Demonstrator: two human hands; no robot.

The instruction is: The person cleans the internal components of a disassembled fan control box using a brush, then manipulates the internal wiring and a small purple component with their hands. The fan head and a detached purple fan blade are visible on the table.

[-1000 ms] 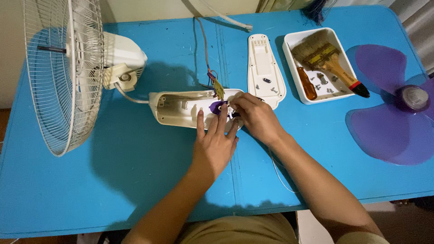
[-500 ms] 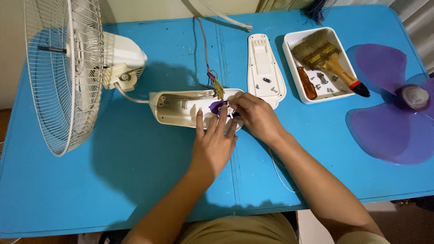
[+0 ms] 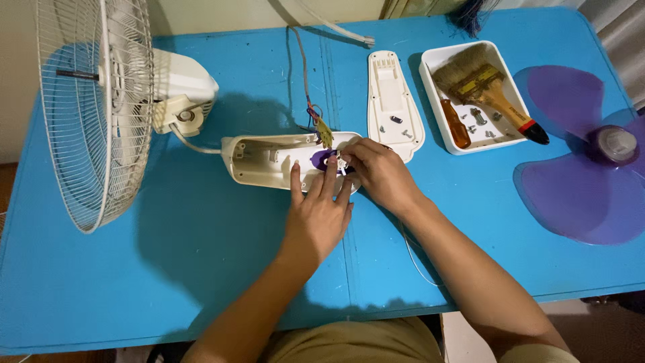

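An opened cream fan base housing (image 3: 265, 160) lies on the blue table (image 3: 168, 269), joined by a cord to the fan head. My left hand (image 3: 317, 212) rests flat on the housing's near edge, fingers spread and pointing into it. My right hand (image 3: 379, 173) curls over the housing's right end, its fingertips pinching at a small white part beside a purple piece (image 3: 321, 158). Coloured wires (image 3: 316, 119) run from the housing toward the table's far edge. What the right fingertips grip is too small to name.
A white wire fan guard with motor (image 3: 101, 101) stands at the left. The housing's cream cover (image 3: 393, 101) lies behind my right hand. A white tray (image 3: 435, 101) holds a paintbrush, a screwdriver and screws. A purple fan blade (image 3: 584, 175) lies at the right.
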